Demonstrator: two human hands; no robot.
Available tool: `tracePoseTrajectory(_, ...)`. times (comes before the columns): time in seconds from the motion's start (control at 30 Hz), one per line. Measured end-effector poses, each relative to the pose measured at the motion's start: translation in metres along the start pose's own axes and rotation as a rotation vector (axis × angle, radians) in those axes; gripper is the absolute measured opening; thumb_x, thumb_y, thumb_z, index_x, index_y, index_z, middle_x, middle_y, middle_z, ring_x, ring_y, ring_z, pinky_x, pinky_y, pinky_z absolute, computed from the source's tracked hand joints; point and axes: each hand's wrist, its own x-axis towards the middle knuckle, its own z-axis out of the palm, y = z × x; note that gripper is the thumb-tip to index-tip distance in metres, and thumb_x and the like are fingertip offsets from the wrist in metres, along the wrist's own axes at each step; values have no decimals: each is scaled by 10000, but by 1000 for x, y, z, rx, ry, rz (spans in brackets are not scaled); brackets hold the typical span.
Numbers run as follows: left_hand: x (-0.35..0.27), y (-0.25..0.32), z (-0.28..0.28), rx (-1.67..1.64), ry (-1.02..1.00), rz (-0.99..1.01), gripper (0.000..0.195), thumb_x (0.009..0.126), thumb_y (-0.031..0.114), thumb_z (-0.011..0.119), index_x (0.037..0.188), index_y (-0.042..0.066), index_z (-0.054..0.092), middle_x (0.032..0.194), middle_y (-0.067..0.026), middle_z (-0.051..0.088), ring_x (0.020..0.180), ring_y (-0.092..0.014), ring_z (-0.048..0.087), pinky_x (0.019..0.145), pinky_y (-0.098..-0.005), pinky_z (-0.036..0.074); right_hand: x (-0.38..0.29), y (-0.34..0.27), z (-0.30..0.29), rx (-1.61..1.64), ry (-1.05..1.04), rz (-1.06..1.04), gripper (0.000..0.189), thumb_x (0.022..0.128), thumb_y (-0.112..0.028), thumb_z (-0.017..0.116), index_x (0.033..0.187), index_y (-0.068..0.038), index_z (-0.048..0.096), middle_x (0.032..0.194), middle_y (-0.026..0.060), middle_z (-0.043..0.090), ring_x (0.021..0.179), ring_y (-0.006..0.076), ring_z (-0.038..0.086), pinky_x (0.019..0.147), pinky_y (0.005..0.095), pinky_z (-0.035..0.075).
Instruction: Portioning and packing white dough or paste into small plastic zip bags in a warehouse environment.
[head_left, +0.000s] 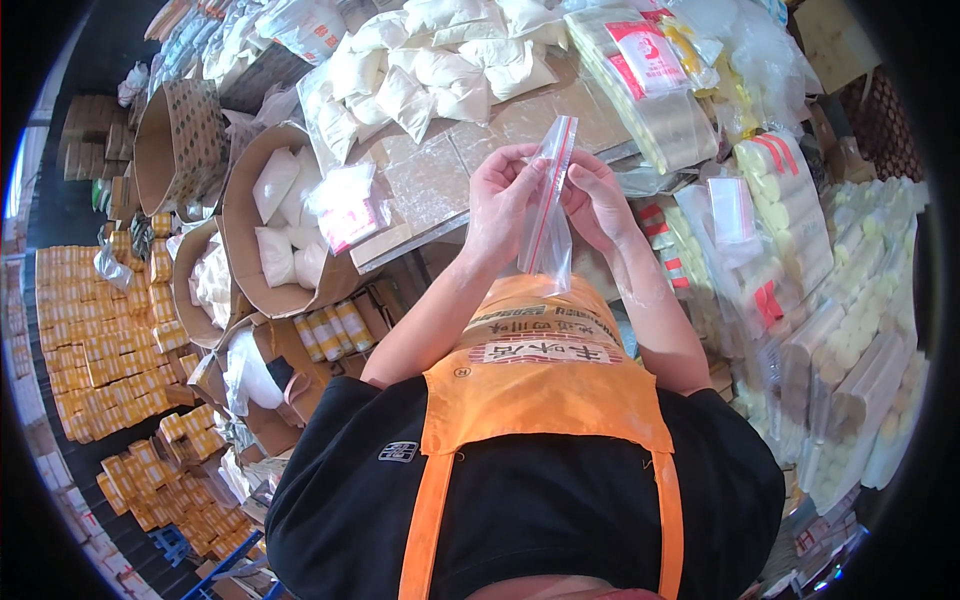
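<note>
A clear zip-lock plastic bag (550, 232) with a red line along its seal is held up in front of my apron. My left hand (504, 187) pinches it near the upper part between thumb and fingers. From the other side my right hand (598, 201) grips the same bag, with its fingertips partly hidden behind the plastic. The bag looks flat, and whether its mouth is parted I cannot tell. Beyond my hands lies a cardboard-covered work surface (427, 176), with a pile of clear bags of white powder (442, 71) along its far side.
On the left stand a cardboard carton (289, 300) of powder bags and a taller carton (180, 150). A pink-printed packet (349, 214) rests at the table's left edge. Stacked plastic sleeves (645, 112) and wrapped rolls (784, 202) crowd the right. Yellow boxes (112, 322) fill the far left.
</note>
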Motion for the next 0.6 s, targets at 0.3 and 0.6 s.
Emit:
tracePoseTrajectory(0.3,2,-6,11,21,-30,12,189,907,77,612,1069,-16,582,783,-20,613,677,-52,573,613,-187,465,-6,-9,-7,17,25,-11,248,896,-76,599,1134,-5,599,1074,86,647,994,142,617,928,289,486)
tracePoseTrajectory(0.6,5,-14,10,26,-29,22,170,906,69,610,1058,-3,593,792,-15,618,681,-51,574,614,-193,464,-9,-16,-6,-33,11,11,240,900,-91,600,1127,-12,609,1074,83,647,997,147,614,935,301,481)
